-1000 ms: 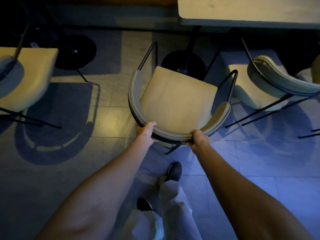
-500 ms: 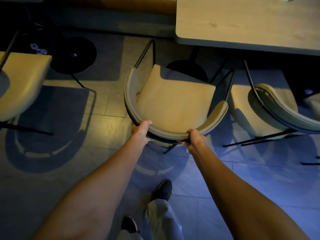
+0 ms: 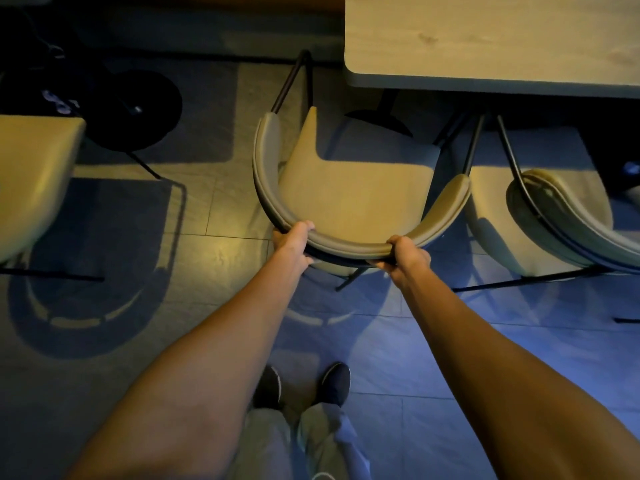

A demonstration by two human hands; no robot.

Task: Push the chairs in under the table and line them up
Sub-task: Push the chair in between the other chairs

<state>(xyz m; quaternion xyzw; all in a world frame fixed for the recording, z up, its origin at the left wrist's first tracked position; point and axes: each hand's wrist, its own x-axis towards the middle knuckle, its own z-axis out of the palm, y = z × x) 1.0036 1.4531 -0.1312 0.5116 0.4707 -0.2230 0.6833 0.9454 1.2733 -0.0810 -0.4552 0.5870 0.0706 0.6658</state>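
Chair (image 3: 353,188), beige padded seat, curved backrest, black metal legs, stands askew at near-left corner of pale wooden table (image 3: 485,39), seat front in table's shadow. Left hand (image 3: 294,242) grips backrest rim, fingers curled over top; right hand (image 3: 407,256) wraps rim further right. Second matching chair (image 3: 561,216) just beside, right. Third chair (image 3: 31,174) well apart, left.

1. The middle chair (image 3: 349,188) has a tan seat, a grey-brown curved backrest and thin black legs.
2. The table (image 3: 485,36) has a pale wood-grain top.
3. The floor (image 3: 221,251) is grey tile, tinted blue at right.
4. The shoes (image 3: 335,384) are dark and the trousers (image 3: 266,441) light grey.
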